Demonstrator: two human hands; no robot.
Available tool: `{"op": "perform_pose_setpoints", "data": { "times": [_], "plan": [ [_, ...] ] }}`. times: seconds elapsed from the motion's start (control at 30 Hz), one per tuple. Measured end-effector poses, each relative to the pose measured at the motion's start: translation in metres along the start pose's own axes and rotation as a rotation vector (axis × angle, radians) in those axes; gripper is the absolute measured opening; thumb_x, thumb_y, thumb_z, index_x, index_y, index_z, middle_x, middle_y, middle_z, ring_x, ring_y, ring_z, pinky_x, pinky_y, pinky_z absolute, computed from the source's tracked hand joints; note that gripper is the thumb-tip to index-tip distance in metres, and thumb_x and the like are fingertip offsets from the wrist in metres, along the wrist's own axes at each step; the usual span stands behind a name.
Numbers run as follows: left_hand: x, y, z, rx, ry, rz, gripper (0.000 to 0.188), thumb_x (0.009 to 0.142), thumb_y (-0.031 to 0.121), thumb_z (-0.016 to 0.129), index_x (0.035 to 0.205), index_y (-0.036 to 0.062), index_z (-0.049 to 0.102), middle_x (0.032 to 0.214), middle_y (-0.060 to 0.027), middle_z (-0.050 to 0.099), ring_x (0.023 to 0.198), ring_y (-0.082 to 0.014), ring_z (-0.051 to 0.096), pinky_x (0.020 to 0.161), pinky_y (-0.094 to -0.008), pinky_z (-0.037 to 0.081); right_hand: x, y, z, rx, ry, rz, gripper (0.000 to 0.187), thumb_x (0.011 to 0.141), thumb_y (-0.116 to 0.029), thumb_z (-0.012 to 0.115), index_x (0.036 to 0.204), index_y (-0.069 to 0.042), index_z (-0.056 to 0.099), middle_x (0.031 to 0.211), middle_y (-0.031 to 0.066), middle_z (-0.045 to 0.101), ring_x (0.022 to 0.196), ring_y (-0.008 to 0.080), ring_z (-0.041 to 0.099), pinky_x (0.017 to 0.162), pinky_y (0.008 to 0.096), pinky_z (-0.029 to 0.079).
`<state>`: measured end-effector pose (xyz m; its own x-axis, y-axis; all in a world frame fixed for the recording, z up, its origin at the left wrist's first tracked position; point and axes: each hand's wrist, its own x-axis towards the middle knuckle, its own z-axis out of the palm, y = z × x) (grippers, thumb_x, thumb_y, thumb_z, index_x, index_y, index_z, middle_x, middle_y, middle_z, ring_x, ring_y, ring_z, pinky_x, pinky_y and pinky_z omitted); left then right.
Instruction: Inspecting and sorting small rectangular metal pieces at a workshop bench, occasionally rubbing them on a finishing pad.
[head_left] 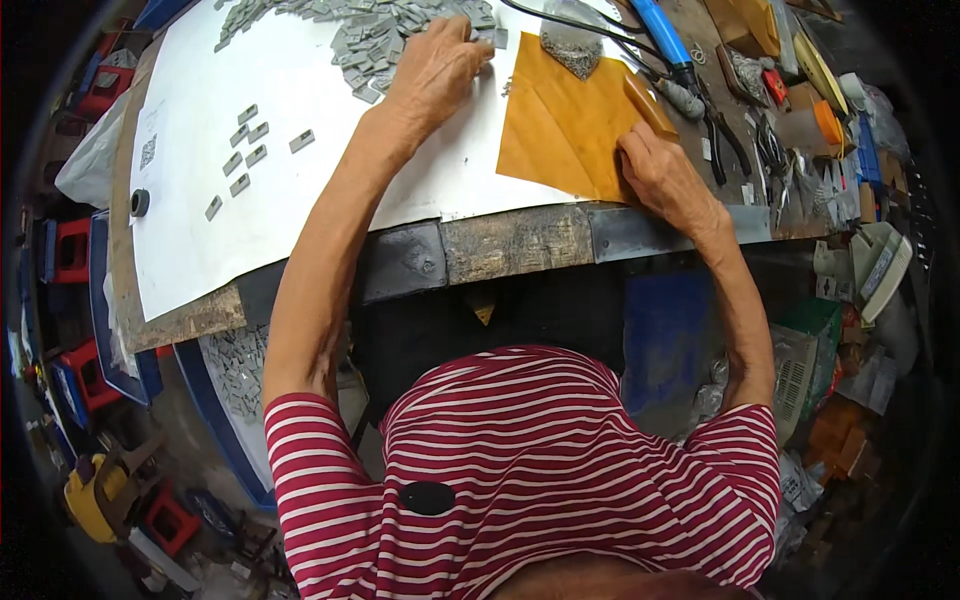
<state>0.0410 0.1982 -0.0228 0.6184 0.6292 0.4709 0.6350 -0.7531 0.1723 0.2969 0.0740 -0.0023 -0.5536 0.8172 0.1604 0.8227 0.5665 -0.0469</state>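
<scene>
My left hand (438, 78) reaches to the right edge of a heap of small grey rectangular pieces (370, 50) on a white sheet. Its fingers are bent together, and their tips hide whatever they pinch. Several similar grey pieces (256, 154) lie apart from the heap, to the left. On the right, my right hand (668, 172) is curled at the edge of an orange-brown sheet (560, 125). A brown wooden-looking bar (650, 106) lies just beyond its fingers. What this hand grips, if anything, is hidden.
A clear bag of small metal parts (573, 48) rests at the orange-brown sheet's far edge. Beside it are a blue power-driver-like tool (662, 32) with a dark cable and black-handled pliers (722, 140). A small black ring (139, 203) sits at left. The worn bench edge (515, 243) runs before me.
</scene>
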Motion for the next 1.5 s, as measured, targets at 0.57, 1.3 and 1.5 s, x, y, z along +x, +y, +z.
{"op": "perform_pose_setpoints", "data": {
  "times": [0.57,1.3,1.5],
  "plan": [
    [-0.002,0.002,-0.005,-0.226,0.126,0.035,0.014,0.073,-0.001,0.061,0.085,0.0032,0.056,0.088,-0.0073,0.057,0.084,-0.0251,0.053,0.074,-0.0331,0.044,-0.002,-0.003,-0.008,0.838,0.268,0.494,0.008,0.082,-0.007,0.054,0.082,0.001,0.053,0.065,0.0014,0.051,0.054,0.0081,0.046,0.048,0.0209,0.037],
    [-0.067,0.065,-0.037,-1.547,0.106,-0.793,0.020,0.079,0.007,0.061,0.095,-0.0033,0.054,0.070,-0.0104,0.062,0.062,-0.0132,0.062,0.058,-0.0208,0.051,0.057,-0.064,0.009,1.927,0.161,0.527,0.012,0.079,-0.004,0.058,0.089,0.003,0.057,0.073,0.0055,0.057,0.055,0.0059,0.049,0.044,0.0158,0.037],
    [-0.072,0.066,-0.032,-1.574,0.155,-0.809,0.020,0.081,0.008,0.058,0.098,-0.0038,0.054,0.071,-0.0124,0.063,0.061,-0.0137,0.063,0.058,-0.0207,0.052,0.064,-0.078,0.011,1.723,0.206,0.538,0.012,0.079,-0.004,0.058,0.087,0.004,0.059,0.069,0.0033,0.056,0.054,0.0051,0.049,0.044,0.0154,0.037]
  ]
}}
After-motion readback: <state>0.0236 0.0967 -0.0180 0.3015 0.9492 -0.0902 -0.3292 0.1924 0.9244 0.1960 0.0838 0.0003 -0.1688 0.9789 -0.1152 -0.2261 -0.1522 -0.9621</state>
